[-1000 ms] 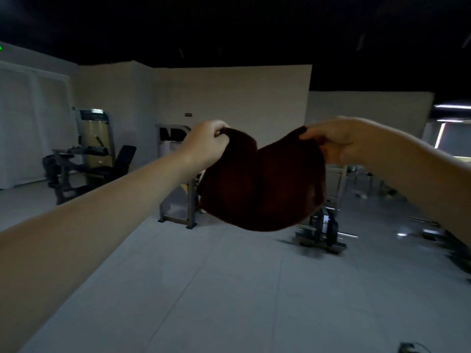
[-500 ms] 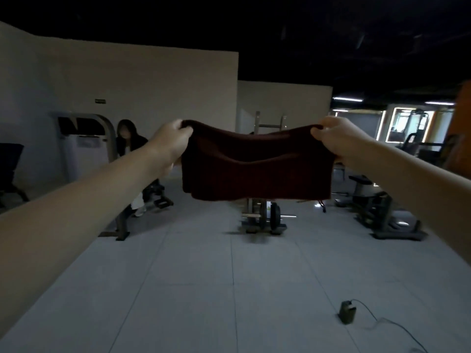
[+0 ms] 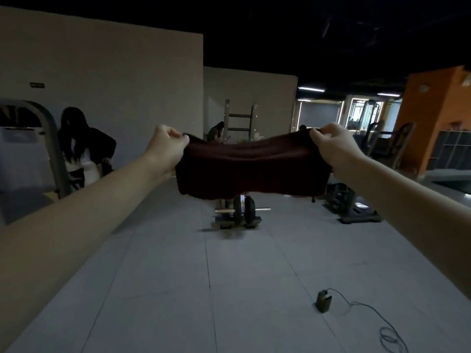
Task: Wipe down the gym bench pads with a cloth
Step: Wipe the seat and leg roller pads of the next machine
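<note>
I have the dark cloth (image 3: 251,171) stretched in mid-air, my left hand (image 3: 167,146) and right hand (image 3: 334,146) each pinching a top corner with curled fingers. It touches no bench pad; I judge all the wiping is yet to start.

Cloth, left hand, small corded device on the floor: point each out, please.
cloth (image 3: 251,169), head view, middle of the hanging fabric.
left hand (image 3: 166,147), head view, back of the hand.
small corded device (image 3: 323,300), head view, top of its body.
</note>
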Demonstrator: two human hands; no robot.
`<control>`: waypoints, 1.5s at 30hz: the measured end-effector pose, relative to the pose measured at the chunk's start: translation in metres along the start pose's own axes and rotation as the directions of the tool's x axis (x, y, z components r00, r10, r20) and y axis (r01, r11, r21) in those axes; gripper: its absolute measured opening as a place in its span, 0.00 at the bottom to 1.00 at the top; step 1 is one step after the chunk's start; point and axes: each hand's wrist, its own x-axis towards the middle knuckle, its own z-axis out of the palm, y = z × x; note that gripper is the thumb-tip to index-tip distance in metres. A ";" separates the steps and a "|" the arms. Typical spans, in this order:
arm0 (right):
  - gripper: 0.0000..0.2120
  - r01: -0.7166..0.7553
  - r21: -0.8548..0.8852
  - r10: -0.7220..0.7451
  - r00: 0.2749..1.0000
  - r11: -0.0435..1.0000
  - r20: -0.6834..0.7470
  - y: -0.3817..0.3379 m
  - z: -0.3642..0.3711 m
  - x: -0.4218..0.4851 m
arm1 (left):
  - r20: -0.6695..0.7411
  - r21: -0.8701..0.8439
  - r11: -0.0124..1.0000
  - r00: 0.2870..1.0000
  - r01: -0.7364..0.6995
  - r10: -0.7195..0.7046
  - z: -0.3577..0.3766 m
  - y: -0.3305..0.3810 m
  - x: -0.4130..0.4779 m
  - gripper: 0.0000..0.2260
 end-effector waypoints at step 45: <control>0.03 -0.248 0.137 0.270 0.947 0.959 -0.175 0.098 0.164 0.408 | 0.732 -0.092 0.984 0.659 -0.155 0.173 0.252 -0.120 0.548 0.04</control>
